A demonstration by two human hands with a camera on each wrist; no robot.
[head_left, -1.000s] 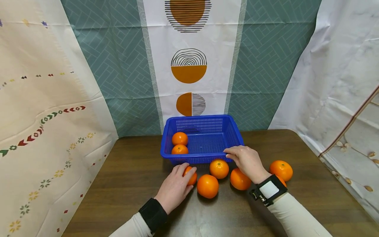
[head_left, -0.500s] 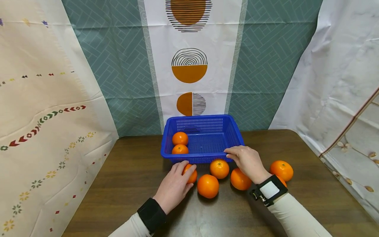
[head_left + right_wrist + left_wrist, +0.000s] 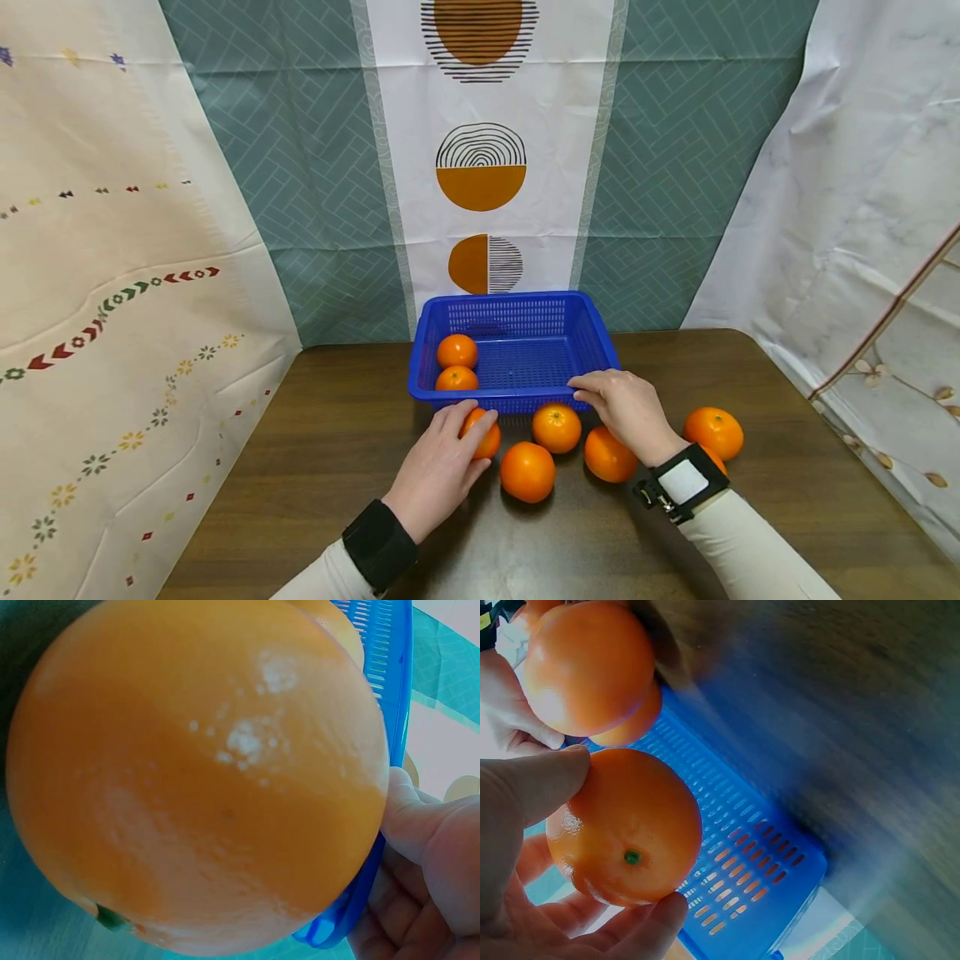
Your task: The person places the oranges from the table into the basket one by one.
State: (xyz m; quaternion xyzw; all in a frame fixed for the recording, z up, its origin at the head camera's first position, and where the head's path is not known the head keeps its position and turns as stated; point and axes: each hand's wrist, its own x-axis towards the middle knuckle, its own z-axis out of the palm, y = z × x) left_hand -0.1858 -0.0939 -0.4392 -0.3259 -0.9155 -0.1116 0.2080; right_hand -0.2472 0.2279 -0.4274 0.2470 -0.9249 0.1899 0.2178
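Note:
My left hand (image 3: 438, 467) grips an orange (image 3: 486, 440) just in front of the blue plastic basket (image 3: 517, 394). In the left wrist view, thumb and fingers curl round this orange (image 3: 630, 825), its green stem spot facing the camera. My right hand (image 3: 626, 408) pinches the basket's front rim near the right corner. A large orange (image 3: 202, 780) fills most of the right wrist view, beside the thumb (image 3: 409, 806) at the rim. Two oranges sit inside the basket along its left side, the nearer orange (image 3: 457, 379) close to the front wall.
Loose oranges lie on the brown wooden table (image 3: 337, 433): one orange (image 3: 557, 427) by the basket's front, another orange (image 3: 527, 472) nearer me. An orange (image 3: 609, 455) sits under my right hand, and an orange (image 3: 714, 432) lies to the right. Patterned cloth hangs behind.
My left hand has moved slightly forward, toward the basket, with its orange. The right hand stays on the rim, and the other oranges have not moved.

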